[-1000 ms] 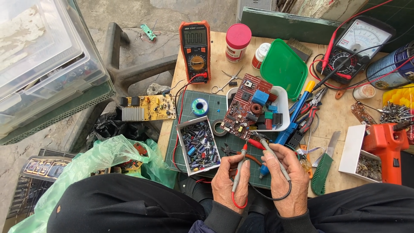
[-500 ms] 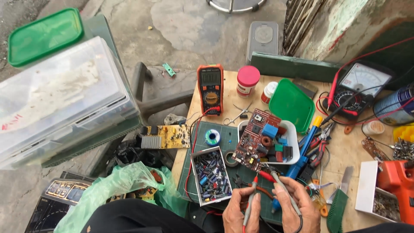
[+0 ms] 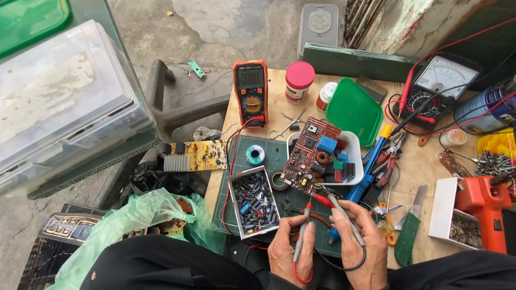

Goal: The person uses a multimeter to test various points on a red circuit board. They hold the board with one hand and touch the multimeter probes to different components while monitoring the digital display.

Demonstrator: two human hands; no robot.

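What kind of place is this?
Probably an informal outdoor electronics repair bench: a digital multimeter, a red circuit board under test probes, and a box of loose capacitors crowd the wooden table.

We see a wooden worktop [image 3: 424, 172] carrying a green mat [image 3: 279, 150] at its left edge, an orange meter [image 3: 250, 92] at the far left corner, a pink-lidded jar [image 3: 299, 81] beside it, and an orange drill [image 3: 486, 207] near the right edge.

meters 2 [image 3: 250, 92] [image 3: 436, 86] | circuit boards 2 [image 3: 314, 157] [image 3: 195, 156] | probes 2 [image 3: 301, 240] [image 3: 344, 215] | jars perhaps 2 [image 3: 298, 81] [image 3: 325, 95]
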